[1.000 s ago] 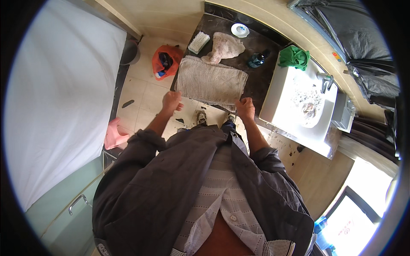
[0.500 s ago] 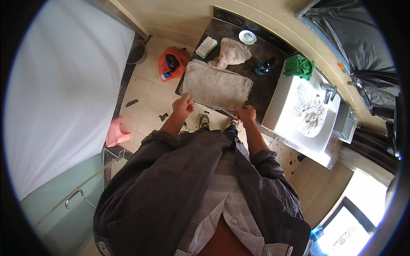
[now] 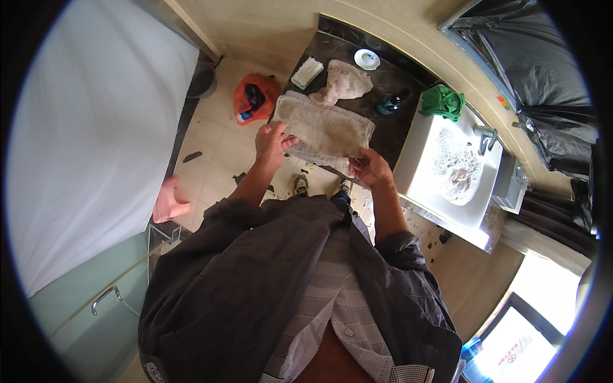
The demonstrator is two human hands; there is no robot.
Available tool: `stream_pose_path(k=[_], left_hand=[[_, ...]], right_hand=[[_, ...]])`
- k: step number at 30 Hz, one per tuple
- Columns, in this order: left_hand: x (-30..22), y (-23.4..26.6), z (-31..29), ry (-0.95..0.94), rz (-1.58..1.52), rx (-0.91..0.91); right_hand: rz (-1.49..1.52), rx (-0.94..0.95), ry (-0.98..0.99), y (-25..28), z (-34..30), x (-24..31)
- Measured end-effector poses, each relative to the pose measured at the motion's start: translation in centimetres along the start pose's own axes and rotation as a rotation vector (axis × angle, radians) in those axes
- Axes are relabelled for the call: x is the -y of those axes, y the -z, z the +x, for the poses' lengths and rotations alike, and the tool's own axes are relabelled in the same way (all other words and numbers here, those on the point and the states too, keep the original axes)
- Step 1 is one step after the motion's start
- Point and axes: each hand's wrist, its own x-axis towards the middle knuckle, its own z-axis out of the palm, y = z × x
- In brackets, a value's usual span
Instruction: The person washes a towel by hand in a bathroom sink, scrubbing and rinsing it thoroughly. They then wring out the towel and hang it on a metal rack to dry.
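A greyish-beige towel (image 3: 325,127) lies spread at the front of a dark countertop (image 3: 399,137), its near edge rumpled and partly raised. At the towel's near left edge is my left hand (image 3: 272,145), fingers apart and reaching over the cloth. My right hand (image 3: 373,168) pinches the near right corner between thumb and fingers; the fingertips are partly hidden. Just behind the towel sit a crumpled pale cloth (image 3: 345,82) and a white scrubbing brush (image 3: 308,73).
Farther back stand a small white dish (image 3: 367,59) and a dark blue bottle (image 3: 391,102). At right, a white sink (image 3: 418,153) holds suds, with a green cloth (image 3: 442,102) on its rim. An orange bag (image 3: 239,99) and a pink stool (image 3: 171,201) stand on the floor, among dark scraps.
My left hand has risen slightly and its fingers have spread from a pinch. My right hand has turned a little at the corner. The towel's near edge has shifted and become more rumpled.
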Motion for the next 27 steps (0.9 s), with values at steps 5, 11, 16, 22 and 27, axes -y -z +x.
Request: stream_pose_path(k=[5, 11, 16, 22, 27], left_hand=[[-3.0, 0.5, -2.3, -0.060, 0.003, 0.022], [-5.0, 0.1, -1.4, -0.039, 0.175, 0.073], [-7.3, -3.1, -1.7, -0.160, 0.115, 0.105], [-3.4, 2.1, 2.8, -0.064, 0.217, 0.078], [3.1, 6.3, 5.8, 0.113, 0.547, -0.122]], right_hand=[[0.008, 0.124, 0.114, -1.0, -4.6, -0.4], [-0.075, 0.151, 0.213, -0.4, -5.1, -0.1], [-0.182, -0.034, 0.468, -4.5, -7.6, 1.0], [-0.260, -0.047, 0.541, -2.6, -4.4, -1.6], [-0.542, -0.342, 0.356, 2.2, 3.7, -7.1]])
